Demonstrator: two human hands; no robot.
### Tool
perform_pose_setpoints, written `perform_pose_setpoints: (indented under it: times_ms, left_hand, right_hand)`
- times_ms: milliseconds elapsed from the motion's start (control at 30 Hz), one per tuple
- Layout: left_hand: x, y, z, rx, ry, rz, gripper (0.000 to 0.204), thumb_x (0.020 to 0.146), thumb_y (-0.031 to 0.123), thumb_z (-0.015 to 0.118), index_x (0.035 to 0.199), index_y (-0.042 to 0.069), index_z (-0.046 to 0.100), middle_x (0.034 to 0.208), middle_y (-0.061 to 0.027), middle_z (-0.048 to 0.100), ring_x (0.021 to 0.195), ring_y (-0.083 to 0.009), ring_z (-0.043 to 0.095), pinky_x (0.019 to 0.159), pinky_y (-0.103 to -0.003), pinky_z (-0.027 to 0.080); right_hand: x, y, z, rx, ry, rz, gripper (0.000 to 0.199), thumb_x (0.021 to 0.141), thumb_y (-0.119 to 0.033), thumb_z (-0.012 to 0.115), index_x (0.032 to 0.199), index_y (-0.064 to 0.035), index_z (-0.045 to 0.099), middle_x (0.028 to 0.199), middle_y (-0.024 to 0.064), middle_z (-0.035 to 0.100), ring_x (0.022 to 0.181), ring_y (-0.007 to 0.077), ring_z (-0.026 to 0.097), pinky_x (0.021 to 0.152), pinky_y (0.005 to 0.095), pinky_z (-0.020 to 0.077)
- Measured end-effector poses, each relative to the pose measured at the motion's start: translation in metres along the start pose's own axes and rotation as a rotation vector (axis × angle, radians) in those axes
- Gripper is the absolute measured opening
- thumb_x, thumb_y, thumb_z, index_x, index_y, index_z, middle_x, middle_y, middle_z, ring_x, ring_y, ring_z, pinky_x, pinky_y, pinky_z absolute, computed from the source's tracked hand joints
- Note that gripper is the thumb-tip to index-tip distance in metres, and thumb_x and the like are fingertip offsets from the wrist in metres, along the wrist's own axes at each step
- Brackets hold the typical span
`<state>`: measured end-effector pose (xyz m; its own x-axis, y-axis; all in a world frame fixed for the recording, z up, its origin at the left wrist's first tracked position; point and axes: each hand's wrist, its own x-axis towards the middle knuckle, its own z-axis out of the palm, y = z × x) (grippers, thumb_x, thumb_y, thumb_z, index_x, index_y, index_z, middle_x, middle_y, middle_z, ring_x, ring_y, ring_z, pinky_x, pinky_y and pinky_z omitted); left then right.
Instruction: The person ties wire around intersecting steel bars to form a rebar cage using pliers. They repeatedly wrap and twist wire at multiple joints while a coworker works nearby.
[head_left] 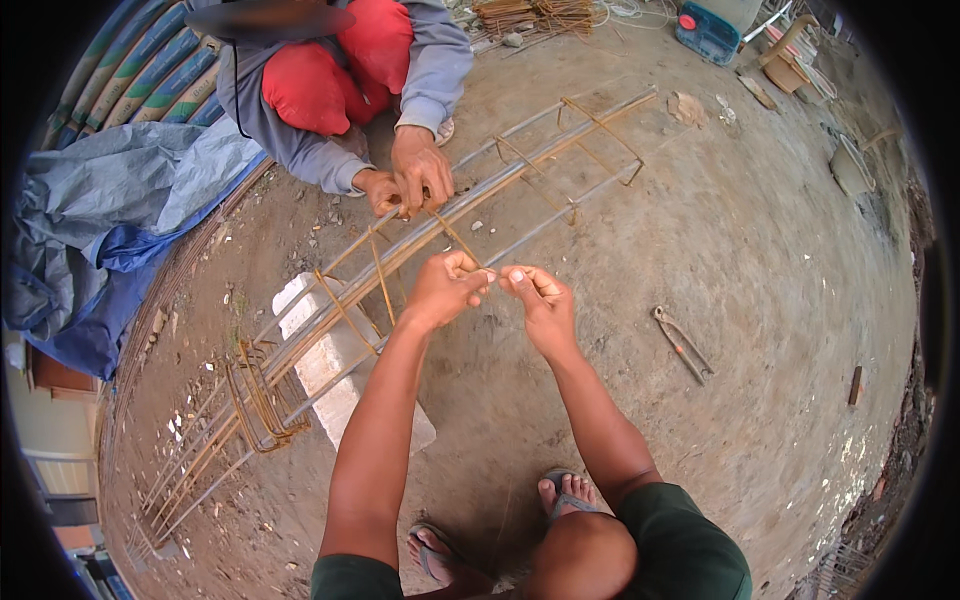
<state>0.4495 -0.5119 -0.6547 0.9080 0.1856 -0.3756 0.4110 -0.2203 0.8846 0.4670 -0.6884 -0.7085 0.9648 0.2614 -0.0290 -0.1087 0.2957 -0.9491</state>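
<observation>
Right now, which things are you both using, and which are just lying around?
In use: thin wire pinched between left hand and right hand; rebar cage; white blocks under it.
Lying about: pincers, blue tarp, blue box.

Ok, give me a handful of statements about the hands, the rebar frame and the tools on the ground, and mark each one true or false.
1. The left hand and right hand pinch something thin between them, close together. True.
2. The pincers are in the right hand. False: they lie on the ground to the person's right, untouched.
3. A co-worker's hands are on the rebar frame across from the person. True.
4. The frame rests on a wooden crate. False: a pale concrete block sits under it.
5. The person wears closed boots. False: open sandals.
</observation>
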Motion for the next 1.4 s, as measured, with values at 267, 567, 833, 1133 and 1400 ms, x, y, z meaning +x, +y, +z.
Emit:
perform_pose_setpoints:
  times_ms: [267, 567, 833, 1133, 1400]
  left_hand:
    - [0.008, -0.01, -0.001, 0.128, 0.021, 0.17, 0.02, 0.092, 0.02, 0.081, 0.09, 0.004, 0.07, 0.078, -0.0025, 0.073, 0.063, -0.0071, 0.062, 0.06, -0.026, 0.049]
    - [0.006, 0.003, -0.008, -0.033, -0.007, -0.024, 0.025, 0.094, 0.027, 0.081, 0.094, 0.004, 0.07, 0.082, -0.0044, 0.074, 0.064, -0.0069, 0.062, 0.06, -0.025, 0.051]
    - [0.008, 0.005, -0.01, -0.12, -0.047, -0.051, 0.027, 0.095, 0.027, 0.08, 0.106, 0.006, 0.069, 0.087, -0.0055, 0.075, 0.064, -0.0073, 0.061, 0.061, -0.025, 0.052]
    - [0.011, 0.009, -0.014, -0.107, -0.074, -0.052, 0.023, 0.094, 0.024, 0.081, 0.101, 0.006, 0.068, 0.082, -0.0062, 0.074, 0.063, -0.007, 0.058, 0.06, -0.026, 0.05]
    - [0.016, 0.006, -0.019, -0.138, -0.156, -0.007, 0.022, 0.093, 0.021, 0.081, 0.102, 0.006, 0.067, 0.09, -0.0068, 0.075, 0.065, -0.0068, 0.058, 0.061, -0.027, 0.053]
  right_hand:
    - [0.042, 0.038, -0.011, 0.074, -0.129, 0.34, 0.023, 0.106, -0.024, 0.066, 0.098, -0.0043, 0.076, 0.084, 0.0, 0.07, 0.076, 0.0075, 0.058, 0.073, 0.0278, 0.0501]
    - [0.068, 0.034, 0.01, -0.057, -0.19, 0.173, 0.014, 0.099, -0.008, 0.066, 0.098, -0.0005, 0.077, 0.088, 0.0044, 0.075, 0.076, 0.0092, 0.062, 0.068, 0.0288, 0.0501]
    - [0.071, 0.034, 0.009, -0.078, -0.124, 0.179, 0.018, 0.098, -0.009, 0.067, 0.111, -0.0005, 0.077, 0.082, 0.003, 0.072, 0.072, 0.0083, 0.061, 0.065, 0.0281, 0.0505]
    - [0.053, -0.052, 0.014, -1.039, -0.113, -0.655, 0.014, 0.095, -0.018, 0.072, 0.104, -0.0072, 0.076, 0.099, 0.0092, 0.07, 0.093, 0.0276, 0.062, 0.081, 0.0389, 0.0492]
    - [0.048, -0.059, 0.005, -1.291, -0.331, -0.702, 0.009, 0.083, -0.014, 0.075, 0.084, -0.0057, 0.073, 0.095, 0.0088, 0.064, 0.095, 0.031, 0.058, 0.083, 0.0428, 0.0453]
